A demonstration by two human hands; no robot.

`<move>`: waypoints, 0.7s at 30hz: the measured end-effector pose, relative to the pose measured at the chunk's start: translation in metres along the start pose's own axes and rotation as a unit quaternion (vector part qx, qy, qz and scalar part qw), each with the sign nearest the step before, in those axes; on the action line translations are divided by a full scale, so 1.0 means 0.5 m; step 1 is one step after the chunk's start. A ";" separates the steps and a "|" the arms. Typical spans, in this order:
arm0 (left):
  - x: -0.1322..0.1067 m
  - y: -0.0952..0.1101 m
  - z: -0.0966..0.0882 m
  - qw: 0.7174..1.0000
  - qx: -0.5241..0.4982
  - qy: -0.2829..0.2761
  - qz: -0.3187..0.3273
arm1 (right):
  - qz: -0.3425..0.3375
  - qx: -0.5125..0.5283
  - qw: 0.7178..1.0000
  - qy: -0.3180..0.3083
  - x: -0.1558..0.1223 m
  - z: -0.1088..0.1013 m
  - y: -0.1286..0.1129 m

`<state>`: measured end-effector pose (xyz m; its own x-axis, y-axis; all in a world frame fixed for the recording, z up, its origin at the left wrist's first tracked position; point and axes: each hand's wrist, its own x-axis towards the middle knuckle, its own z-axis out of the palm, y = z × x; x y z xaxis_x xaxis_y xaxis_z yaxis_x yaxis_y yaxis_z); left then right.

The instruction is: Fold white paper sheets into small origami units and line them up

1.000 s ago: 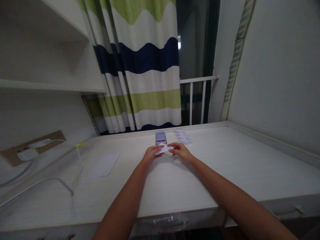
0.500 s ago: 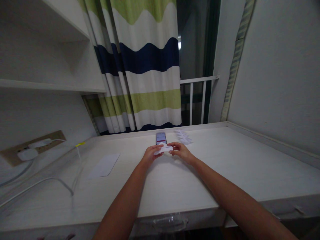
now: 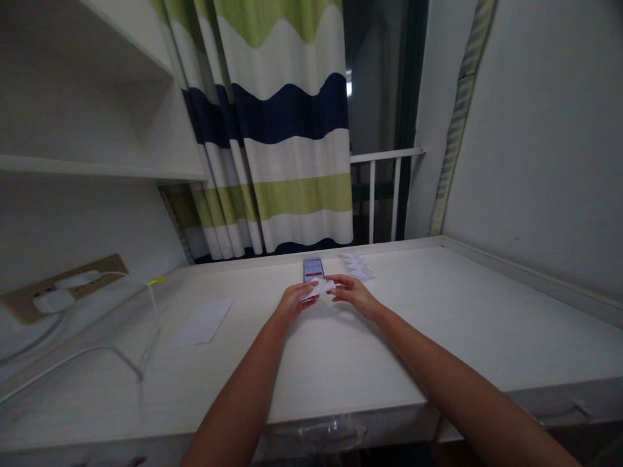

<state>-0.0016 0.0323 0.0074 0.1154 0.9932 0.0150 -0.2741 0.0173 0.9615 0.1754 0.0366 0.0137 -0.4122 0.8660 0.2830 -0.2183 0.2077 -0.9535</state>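
Looking down along both bare forearms, saw first a pale desk (image 3: 438, 337) filling the lower view, with a striped curtain (image 3: 287, 130) hanging behind its far edge. Noted a blank sheet (image 3: 204, 321) lying flat on the left, well apart from the hands, seemingly set aside. Found a phone (image 3: 313, 268) face up just beyond the fingertips, screen lit, probably laid there to stay readable, and a heap of folded white pieces (image 3: 356, 266) near its right. Found the left hand (image 3: 292, 303) and right hand (image 3: 355, 295) close together near the desk's middle, each pinching one end of a small white slip (image 3: 322, 288), thumb and fingertips closed on it. Judged that two-ended pinch as keeping the slip stretched and just clear of the desk. Read the long axis as left to right, right end farther or higher; could not tell which.
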 end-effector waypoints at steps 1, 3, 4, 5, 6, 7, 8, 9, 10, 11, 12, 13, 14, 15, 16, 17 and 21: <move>0.001 -0.001 -0.001 1.000 0.002 -0.001 0.000 | 0.003 0.000 1.000 0.001 0.000 0.000 0.000; 0.003 -0.002 -0.002 1.000 0.007 -0.005 -0.001 | 0.007 -0.003 1.000 0.010 0.000 0.000 0.001; 0.004 -0.003 -0.002 1.000 0.011 -0.007 -0.001 | 0.010 -0.008 1.000 0.017 0.001 -0.001 0.003; 0.004 -0.003 -0.001 1.000 0.017 -0.010 -0.001 | 0.014 -0.015 0.999 0.025 0.002 -0.002 0.005; 0.004 -0.003 0.000 1.000 0.024 -0.013 0.000 | 0.017 -0.023 0.999 0.032 0.003 -0.004 0.007; 0.004 -0.003 0.002 0.999 0.033 -0.015 0.002 | 0.018 -0.030 0.999 0.037 0.004 -0.005 0.009; 0.003 -0.002 0.003 0.999 0.044 -0.016 0.003 | 0.018 -0.037 0.998 0.039 0.005 -0.007 0.011; 0.002 -0.002 0.005 0.998 0.055 -0.016 0.004 | 0.016 -0.043 0.998 0.039 0.006 -0.008 0.013; 0.000 -0.002 0.006 0.998 0.064 -0.015 0.004 | 0.014 -0.048 0.998 0.037 0.006 -0.009 0.014; -0.001 -0.002 0.008 0.997 0.072 -0.014 0.005 | 0.013 -0.053 0.998 0.034 0.007 -0.009 0.015; -0.002 -0.002 0.008 0.997 0.076 -0.012 0.007 | 0.013 -0.060 0.998 0.030 0.007 -0.009 0.016; -0.003 -0.002 0.009 0.997 0.077 -0.011 0.010 | 0.013 -0.070 0.997 0.025 0.007 -0.009 0.017; -0.004 -0.002 0.009 0.997 0.076 -0.010 0.014 | 0.014 -0.081 0.996 0.020 0.007 -0.008 0.018; -0.004 -0.002 0.009 0.997 0.074 -0.011 0.019 | 0.014 -0.090 0.996 0.014 0.007 -0.007 0.019; -0.005 -0.002 0.008 0.997 0.073 -0.013 0.023 | 0.013 -0.099 0.995 0.009 0.007 -0.007 0.020; -0.005 -0.002 0.008 0.997 0.072 -0.017 0.026 | 0.011 -0.106 0.994 0.003 0.008 -0.006 0.021; -0.004 -0.003 0.006 0.996 0.086 -0.022 0.022 | 0.022 -0.115 0.993 -0.013 0.009 -0.009 0.023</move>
<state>0.0015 0.0300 0.0069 0.1490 0.9866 0.0667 -0.1136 -0.0499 0.9923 0.1751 0.0449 0.0037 -0.4396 0.8656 0.2399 0.0068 0.2702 -0.9628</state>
